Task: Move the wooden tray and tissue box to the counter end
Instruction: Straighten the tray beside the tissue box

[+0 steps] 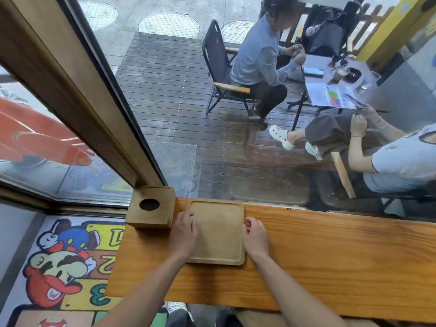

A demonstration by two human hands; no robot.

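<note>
A pale wooden tray (218,232) with rounded corners lies flat on the orange wooden counter (330,260), near its left end. My left hand (184,234) grips the tray's left edge and my right hand (254,237) grips its right edge. A wooden tissue box (152,207) with a round hole on top stands at the counter's far left corner, just left of the tray and against the window frame. No tissue shows in the hole.
A glass window (212,114) runs along the counter's far edge, with a thick wooden frame post (77,95) at the left. Two seated people and a table are outside on the deck. A cartoon floor mat (61,267) lies below the counter's left end.
</note>
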